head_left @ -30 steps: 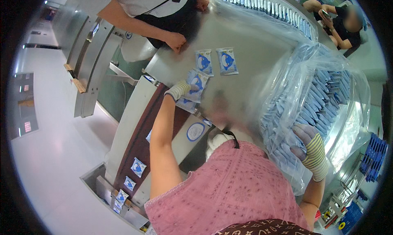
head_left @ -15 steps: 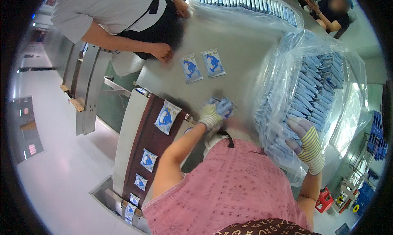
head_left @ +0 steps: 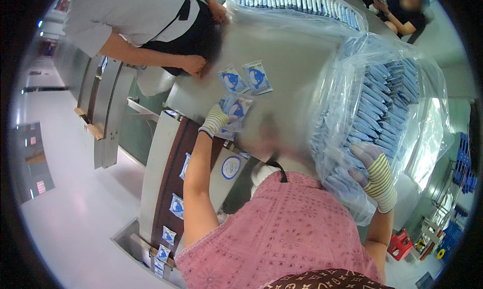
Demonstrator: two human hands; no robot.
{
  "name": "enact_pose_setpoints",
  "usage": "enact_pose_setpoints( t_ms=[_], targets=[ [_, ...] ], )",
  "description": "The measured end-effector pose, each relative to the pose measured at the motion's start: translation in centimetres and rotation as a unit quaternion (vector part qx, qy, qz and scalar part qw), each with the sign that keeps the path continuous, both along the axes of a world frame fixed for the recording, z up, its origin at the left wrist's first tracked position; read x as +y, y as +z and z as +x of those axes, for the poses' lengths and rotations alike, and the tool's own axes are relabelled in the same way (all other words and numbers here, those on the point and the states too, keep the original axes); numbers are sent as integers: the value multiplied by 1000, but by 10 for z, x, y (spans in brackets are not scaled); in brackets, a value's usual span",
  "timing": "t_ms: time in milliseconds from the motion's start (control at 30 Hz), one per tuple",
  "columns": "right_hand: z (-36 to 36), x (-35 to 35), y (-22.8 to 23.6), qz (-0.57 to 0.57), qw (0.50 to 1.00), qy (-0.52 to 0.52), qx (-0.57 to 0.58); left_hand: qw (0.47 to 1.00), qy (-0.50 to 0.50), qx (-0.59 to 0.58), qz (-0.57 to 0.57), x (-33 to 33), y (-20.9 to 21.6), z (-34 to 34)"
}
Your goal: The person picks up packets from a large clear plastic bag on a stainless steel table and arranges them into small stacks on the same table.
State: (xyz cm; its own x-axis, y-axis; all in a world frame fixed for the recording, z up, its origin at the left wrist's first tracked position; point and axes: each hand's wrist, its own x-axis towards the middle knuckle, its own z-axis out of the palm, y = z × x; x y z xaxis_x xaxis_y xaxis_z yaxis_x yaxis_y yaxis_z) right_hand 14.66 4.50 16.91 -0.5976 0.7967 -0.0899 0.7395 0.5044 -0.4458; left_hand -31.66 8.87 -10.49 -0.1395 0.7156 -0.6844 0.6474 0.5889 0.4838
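Observation:
My left hand [head_left: 216, 121], in a striped knit glove, is closed on small blue-and-white packets [head_left: 238, 107] printed with a whale-like figure, low over the metal table near the conveyor's end. Another packet [head_left: 226, 134] shows just below that hand. Two more packets, one left [head_left: 232, 80] and one right [head_left: 257, 77], lie flat beyond it. My right hand [head_left: 374, 175], gloved alike, rests with thumb and fingers apart against the near end of packed rows of packets [head_left: 375, 105]. These stand on edge inside a clear plastic bag [head_left: 334, 82].
A dark red conveyor belt [head_left: 170, 183] carries several packets at the left. Across the table [head_left: 282, 42] stands a person [head_left: 146, 22] in a grey shirt. Another bagged row of packets [head_left: 297, 2] is at the far side. A red stool [head_left: 401, 244] stands lower right.
My left hand has moved left and away from me with its packets, from near my body to the conveyor's end. The belt's packets have shifted. My right hand stays in place.

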Motion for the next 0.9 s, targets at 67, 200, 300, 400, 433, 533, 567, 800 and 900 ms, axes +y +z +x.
enact_pose_setpoints(
  t_ms=[67, 200, 300, 400, 433, 533, 567, 800, 900],
  targets=[
    [-2, 1, 5, -3, 1000, 13, 6, 988, -50, 145, 2, -4, -15, 1],
    [10, -7, 5, -1, 1000, 10, 3, 985, -1, 52, 167, -13, -42, -1],
    [45, -8, 5, -31, 999, -40, 15, 988, -109, 74, 75, -10, 10, 46],
    [89, 1, -12, 11, 997, -69, 21, 871, -372, 285, 147, -37, 20, 122],
    [103, 5, -17, 7, 996, -83, 19, 816, -456, 289, 204, -49, 16, 144],
    [130, 9, -34, 7, 994, -109, 22, 791, -538, 249, 152, -65, 40, 192],
    [141, 16, -36, 14, 993, -111, 21, 807, -538, 214, 118, -62, 38, 207],
    [198, 107, -87, 11, 983, -173, -51, 974, -45, -108, 195, -48, -11, 152],
    [242, 117, -105, -39, 974, -211, -75, 891, 41, -346, 291, 11, 129, 207]
  ],
)
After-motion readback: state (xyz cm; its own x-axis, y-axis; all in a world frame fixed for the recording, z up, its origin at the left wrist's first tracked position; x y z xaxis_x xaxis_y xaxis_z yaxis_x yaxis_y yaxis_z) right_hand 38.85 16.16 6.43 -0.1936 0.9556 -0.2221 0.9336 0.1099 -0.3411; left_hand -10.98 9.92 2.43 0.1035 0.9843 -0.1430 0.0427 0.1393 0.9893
